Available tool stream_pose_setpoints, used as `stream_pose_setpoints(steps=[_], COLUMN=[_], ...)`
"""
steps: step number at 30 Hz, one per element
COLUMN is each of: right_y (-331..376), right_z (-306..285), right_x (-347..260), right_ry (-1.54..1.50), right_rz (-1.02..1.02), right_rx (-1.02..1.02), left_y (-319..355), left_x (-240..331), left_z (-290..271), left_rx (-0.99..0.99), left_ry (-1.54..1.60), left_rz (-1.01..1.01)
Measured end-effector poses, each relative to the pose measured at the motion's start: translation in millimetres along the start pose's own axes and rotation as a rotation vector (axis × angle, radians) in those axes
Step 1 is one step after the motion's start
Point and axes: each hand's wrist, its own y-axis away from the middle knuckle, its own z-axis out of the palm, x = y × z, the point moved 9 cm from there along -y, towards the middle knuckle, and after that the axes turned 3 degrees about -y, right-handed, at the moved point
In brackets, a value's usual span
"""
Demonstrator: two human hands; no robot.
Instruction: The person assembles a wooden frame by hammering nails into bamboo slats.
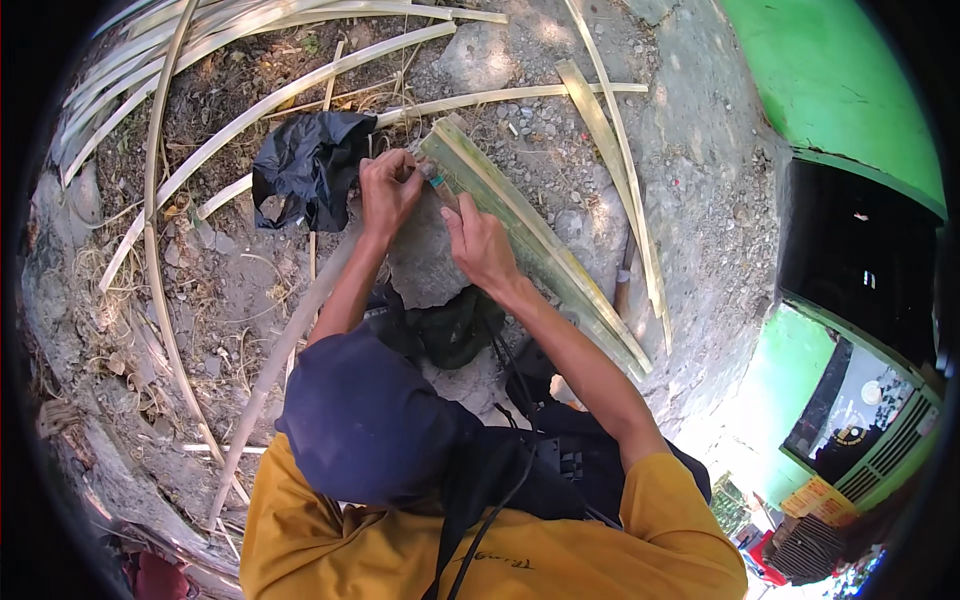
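Both of my hands meet over a grey stone slab (428, 265) in front of my knees. My left hand (388, 192) is closed in a pinch at a small greyish piece with a teal spot (436, 181). Just to its right, my right hand (480, 240) is curled, thumb and forefinger pointing up at that piece; a thin brownish sliver shows by them. What exactly either hand grips is too small to tell. Flat split-bamboo slats (545, 245) lie slantwise beyond my right hand. A crumpled black plastic bag (310, 168) lies left of my left hand.
Long pale bamboo strips (285, 95) spread over the dirt at the far left. Other strips (618, 165) and a tool with a wooden handle (622, 292) lie right of the slats. A green wall (835, 80) with a dark opening rises at the right.
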Motion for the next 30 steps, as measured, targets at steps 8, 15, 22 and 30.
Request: stream_pose_setpoints(steps=[8, 15, 22, 30], right_y=[7.9, 71.7, 112.1, 113.9], right_z=[-37.8, -91.0, -68.4, -56.1], right_x=[12.4, 104.9, 148.1, 130.6], right_ry=[0.018, 0.143, 0.121, 0.206], right_rz=[0.050, 0.266, 0.360, 0.276], right_rx=[0.187, 0.207, 0.181, 0.127], left_y=[1.2, 1.0, 1.6, 1.4], left_x=[-0.1, -1.8, 4.1, 2.7], left_z=[-7.7, -7.4, -13.2, -6.2], left_rx=[0.041, 0.027, 0.096, -0.011], left_ry=[0.088, 0.100, 0.102, 0.048], left_rz=[0.008, 0.015, 0.075, 0.005])
